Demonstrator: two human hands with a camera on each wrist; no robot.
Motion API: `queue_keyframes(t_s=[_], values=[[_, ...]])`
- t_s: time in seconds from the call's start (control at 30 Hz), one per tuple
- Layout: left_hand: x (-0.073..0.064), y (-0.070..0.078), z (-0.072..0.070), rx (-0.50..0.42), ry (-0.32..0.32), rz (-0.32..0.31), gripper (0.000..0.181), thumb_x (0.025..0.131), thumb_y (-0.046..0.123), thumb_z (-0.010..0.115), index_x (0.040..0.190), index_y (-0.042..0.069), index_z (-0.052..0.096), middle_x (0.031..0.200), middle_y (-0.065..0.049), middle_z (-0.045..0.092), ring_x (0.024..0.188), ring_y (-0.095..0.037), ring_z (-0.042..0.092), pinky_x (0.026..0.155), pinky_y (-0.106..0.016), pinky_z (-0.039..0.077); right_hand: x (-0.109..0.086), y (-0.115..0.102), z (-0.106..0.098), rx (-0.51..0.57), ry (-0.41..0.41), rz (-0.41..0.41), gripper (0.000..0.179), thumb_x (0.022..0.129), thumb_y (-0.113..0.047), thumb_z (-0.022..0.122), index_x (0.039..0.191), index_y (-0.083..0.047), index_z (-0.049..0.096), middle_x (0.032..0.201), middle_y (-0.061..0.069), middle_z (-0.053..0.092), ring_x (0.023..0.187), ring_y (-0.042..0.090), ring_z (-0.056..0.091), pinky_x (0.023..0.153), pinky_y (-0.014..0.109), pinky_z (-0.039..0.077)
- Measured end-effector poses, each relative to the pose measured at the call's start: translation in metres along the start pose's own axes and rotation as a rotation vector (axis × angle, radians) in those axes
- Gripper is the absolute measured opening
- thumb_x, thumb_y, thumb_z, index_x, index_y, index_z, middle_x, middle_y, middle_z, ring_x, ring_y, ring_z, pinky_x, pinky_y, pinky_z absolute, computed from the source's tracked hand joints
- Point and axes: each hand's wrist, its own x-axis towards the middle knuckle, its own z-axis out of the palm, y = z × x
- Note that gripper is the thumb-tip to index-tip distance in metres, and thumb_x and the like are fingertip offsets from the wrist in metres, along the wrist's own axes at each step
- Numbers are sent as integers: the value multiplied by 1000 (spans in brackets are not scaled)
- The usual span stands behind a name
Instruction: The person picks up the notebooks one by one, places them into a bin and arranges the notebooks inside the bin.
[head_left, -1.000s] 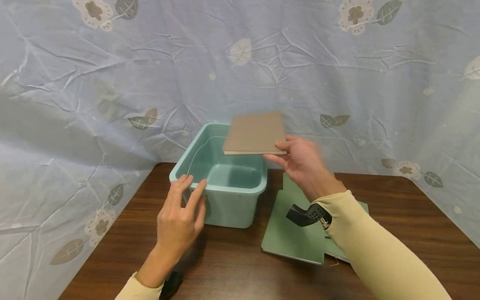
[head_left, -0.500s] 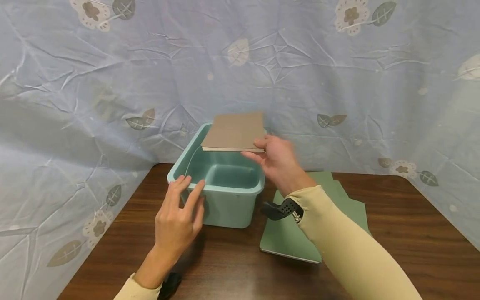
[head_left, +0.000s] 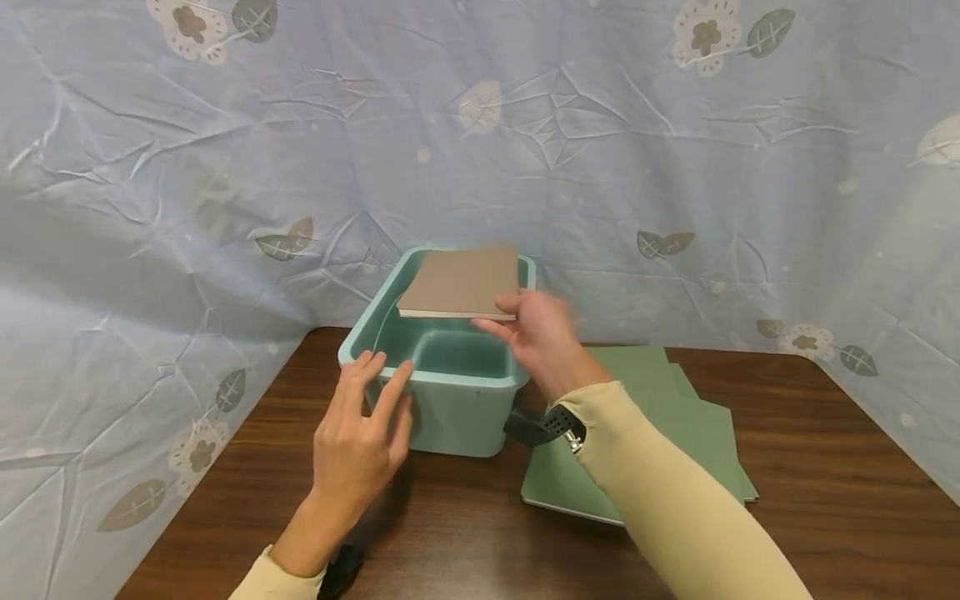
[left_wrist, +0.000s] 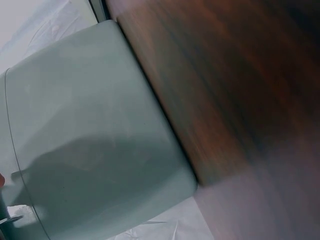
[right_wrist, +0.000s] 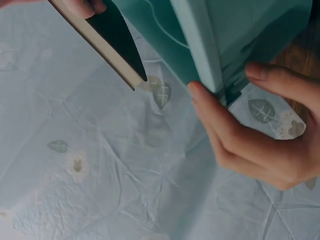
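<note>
Gripping a brown book [head_left: 453, 279] at its 4 o'clock corner, the right hand [head_left: 543, 333] has its thumb on the top cover and fingers clamped underneath. The book lies roughly flat over the mouth of a teal bin [head_left: 450, 417], toward the 12 o'clock side of the opening. The left hand [head_left: 360, 442] touches the bin's rim between 7 and 8 o'clock, its fingers apart. At 4 o'clock from the bin, at least 3 green books [head_left: 573, 483] overlap on the wooden table [head_left: 465, 533], partly hidden by the right sleeve [head_left: 675, 492]. A floral curtain [head_left: 547, 150] hangs at 12 o'clock.
</note>
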Motion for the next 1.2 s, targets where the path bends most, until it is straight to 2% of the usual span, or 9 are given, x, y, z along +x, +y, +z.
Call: queue_keyframes(t_s=[0.2,0.4,0.6,0.77,0.93,1.2], values=[[0,1,-1,-1,-3,-2,40,82,14,68,122,9,70,119,-25,64,115,-42,62,100,-53,52,0,7,1,-40,3,-11,48,94,12,46,141,4,45,141,23,50,128,40,55,92,50,57],[0,0,0,-1,5,3,40,83,14,66,122,8,70,119,-25,64,114,-42,63,99,-54,52,1,8,3,-84,29,-8,55,91,15,43,145,4,38,142,24,48,126,42,56,86,47,60],[0,0,-1,-5,1,-1,41,81,13,67,122,8,70,119,-25,64,114,-42,63,100,-53,52,3,11,6,-161,40,7,61,85,19,38,144,7,34,137,27,48,121,43,58,86,47,60],[0,0,-2,-3,13,0,38,84,14,65,122,8,70,118,-25,64,114,-42,63,98,-54,53,4,13,10,-212,27,26,63,85,19,35,147,7,31,138,28,47,119,44,59,86,48,59],[1,0,-2,-6,7,-4,36,88,17,62,122,8,70,120,-26,64,115,-42,62,97,-55,53,6,14,11,-247,28,31,73,84,19,36,153,1,21,140,27,45,119,43,59,84,46,59],[1,1,0,-9,8,-3,38,85,15,63,122,8,70,119,-25,64,114,-41,63,95,-56,54,7,16,9,-254,25,21,72,86,18,37,154,0,20,140,28,46,120,42,59,86,48,58]])
